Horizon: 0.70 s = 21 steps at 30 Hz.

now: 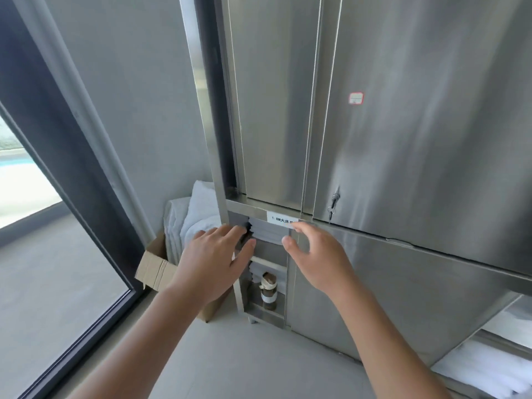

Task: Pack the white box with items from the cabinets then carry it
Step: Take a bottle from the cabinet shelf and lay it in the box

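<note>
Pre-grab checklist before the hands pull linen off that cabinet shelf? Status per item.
1. Shelf access: ok, folded linen stack is exposed below the label.
2. Left hand empty: ok, fingers straight.
3. Right hand empty: ok, fingers loosely curled.
4. Hands touching the stack: cannot tell.
5. Sight of white box: not ok, only a cardboard box shows.
</note>
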Each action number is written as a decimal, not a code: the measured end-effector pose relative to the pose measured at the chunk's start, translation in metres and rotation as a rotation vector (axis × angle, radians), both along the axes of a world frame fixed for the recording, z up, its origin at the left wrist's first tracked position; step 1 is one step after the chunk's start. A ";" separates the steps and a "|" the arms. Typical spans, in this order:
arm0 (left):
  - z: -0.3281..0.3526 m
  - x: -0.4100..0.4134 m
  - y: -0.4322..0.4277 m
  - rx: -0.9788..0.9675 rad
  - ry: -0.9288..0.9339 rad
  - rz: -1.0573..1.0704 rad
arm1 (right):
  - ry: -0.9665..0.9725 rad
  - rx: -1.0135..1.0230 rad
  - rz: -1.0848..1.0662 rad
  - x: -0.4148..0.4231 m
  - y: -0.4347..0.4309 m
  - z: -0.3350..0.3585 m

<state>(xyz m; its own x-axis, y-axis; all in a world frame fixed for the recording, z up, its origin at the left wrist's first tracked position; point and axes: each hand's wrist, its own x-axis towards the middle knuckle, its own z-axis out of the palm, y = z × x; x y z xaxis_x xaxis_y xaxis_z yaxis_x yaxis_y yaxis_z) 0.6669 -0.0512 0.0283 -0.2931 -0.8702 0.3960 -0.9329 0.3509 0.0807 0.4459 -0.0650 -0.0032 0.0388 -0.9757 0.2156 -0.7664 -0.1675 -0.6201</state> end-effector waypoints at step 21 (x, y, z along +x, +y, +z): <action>-0.050 -0.122 -0.135 0.146 -0.004 -0.667 | -0.021 0.156 -0.658 -0.064 0.018 -0.016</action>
<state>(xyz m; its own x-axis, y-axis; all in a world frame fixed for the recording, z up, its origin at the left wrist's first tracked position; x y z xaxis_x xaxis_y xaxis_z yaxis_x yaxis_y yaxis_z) 0.5453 -0.1865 -0.0217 -0.7866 -0.5475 0.2856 -0.5214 0.8367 0.1676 0.3818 -0.0474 -0.0194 -0.5765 -0.8145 0.0646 -0.6659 0.4226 -0.6149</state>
